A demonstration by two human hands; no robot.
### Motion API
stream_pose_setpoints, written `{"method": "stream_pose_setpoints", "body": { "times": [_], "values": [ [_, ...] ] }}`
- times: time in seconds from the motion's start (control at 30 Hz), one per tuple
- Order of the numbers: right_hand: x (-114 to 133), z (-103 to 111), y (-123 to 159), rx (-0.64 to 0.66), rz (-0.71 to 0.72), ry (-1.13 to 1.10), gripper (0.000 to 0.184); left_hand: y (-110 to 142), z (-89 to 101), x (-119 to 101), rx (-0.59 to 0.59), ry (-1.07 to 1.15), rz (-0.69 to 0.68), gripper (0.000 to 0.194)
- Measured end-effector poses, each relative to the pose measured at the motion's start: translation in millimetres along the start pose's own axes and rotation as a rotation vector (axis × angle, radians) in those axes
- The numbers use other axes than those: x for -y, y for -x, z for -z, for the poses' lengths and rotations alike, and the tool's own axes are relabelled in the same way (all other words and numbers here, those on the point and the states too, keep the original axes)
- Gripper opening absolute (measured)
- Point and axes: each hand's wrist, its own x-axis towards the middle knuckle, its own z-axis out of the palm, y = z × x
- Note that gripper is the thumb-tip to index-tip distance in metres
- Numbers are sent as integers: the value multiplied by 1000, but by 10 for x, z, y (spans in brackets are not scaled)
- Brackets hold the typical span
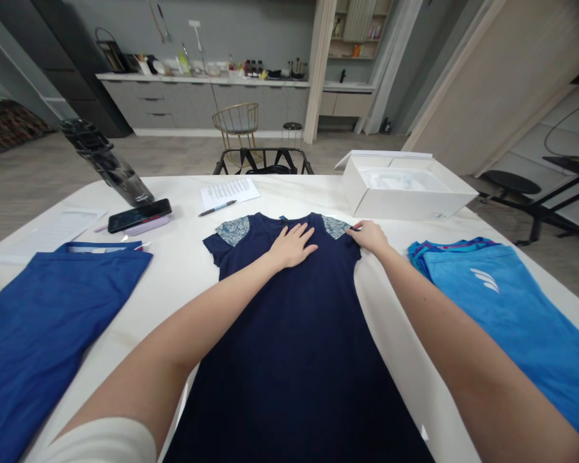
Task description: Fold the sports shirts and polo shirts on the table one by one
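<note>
A dark navy short-sleeved dress (299,334) with pale patterned shoulder patches lies spread on the white table, its neckline at the far side and its lower part running out of view towards me. My left hand (292,247) rests flat on the upper chest of the dress, fingers spread. At the right sleeve, my right hand (370,236) pinches the edge of the fabric between thumb and fingers.
Folded blue clothing (53,308) lies left, and a stack of bright blue clothes (502,283) right. A white open box (405,186), paper (234,191), pen (217,208), phone (139,216) and dark bottle (113,170) stand or lie towards the table's far side.
</note>
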Motion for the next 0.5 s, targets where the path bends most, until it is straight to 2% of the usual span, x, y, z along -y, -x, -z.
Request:
{"method": "stream_pose_setpoints", "body": {
  "times": [0.07, 0.17, 0.27, 0.37, 0.43, 0.5],
  "values": [
    [-35, -15, 30, -24, 33, 16, 29, -2, -94, -35, 57, 0, 40, 61],
    [-53, -59, 81, -85, 66, 19, 26, -29, -125, -76, 87, 0, 107, 59],
    [-61, -64, 112, -113, 49, 4, 33, -148, -30, -157, 1, -27, 129, 51],
    [-103, -5, 103, -64, -43, -13, 37, -407, 60, -275, -96, -31, 67, 41],
    [-151, 45, 81, 9, -87, -33, 37, -642, 68, -338, -51, 21, 48, 39],
    [-204, 79, 61, 63, -100, -64, 32, -887, 38, -370, 29, 59, 98, 41]
  ]
}}
